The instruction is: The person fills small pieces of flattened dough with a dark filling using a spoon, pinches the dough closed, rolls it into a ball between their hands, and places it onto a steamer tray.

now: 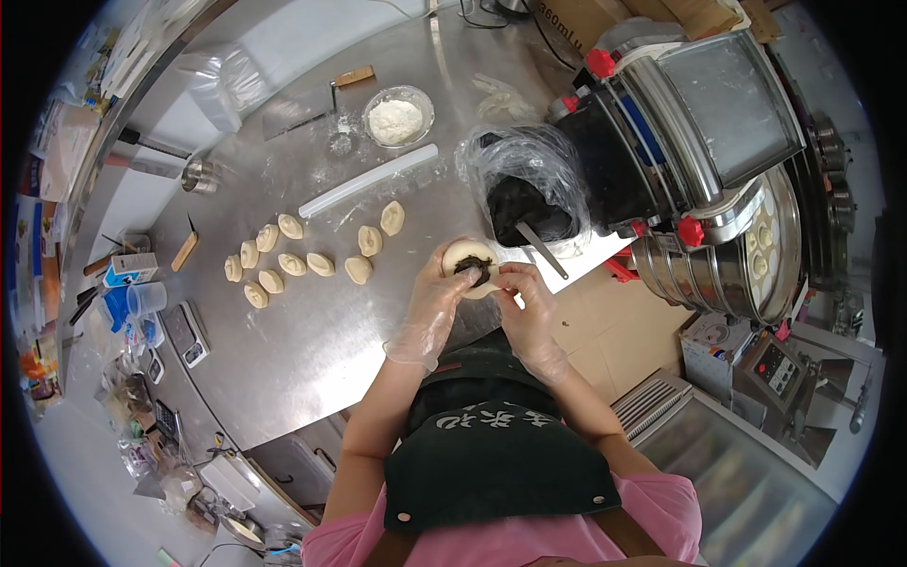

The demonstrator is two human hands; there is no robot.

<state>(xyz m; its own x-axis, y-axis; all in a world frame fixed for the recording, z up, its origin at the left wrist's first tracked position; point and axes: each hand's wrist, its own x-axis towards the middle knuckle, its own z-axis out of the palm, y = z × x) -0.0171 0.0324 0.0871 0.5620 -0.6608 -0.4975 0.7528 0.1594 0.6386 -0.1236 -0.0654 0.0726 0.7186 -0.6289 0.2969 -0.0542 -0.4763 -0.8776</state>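
A round of pale dough [465, 249] with dark filling [470, 271] in its middle is held over the near edge of the steel table. My left hand [427, 307], in a clear plastic glove, cups it from the left, thumb on the filling. Also gloved, my right hand [531, 312] pinches the dough's right rim between its fingers. Just beyond sits a plastic-lined container of dark filling [529, 203], with a flat metal spatula [543, 251] leaning out of it. Several small dough pieces [293, 264] lie in loose rows to the left.
A white rolling pin [368, 180] lies beyond the dough pieces, near a bowl of flour [395, 121]. A wooden-handled blade [184, 250] and a scale [184, 333] are at left. A roller machine [675, 123] and stacked steamers [704, 274] stand at right.
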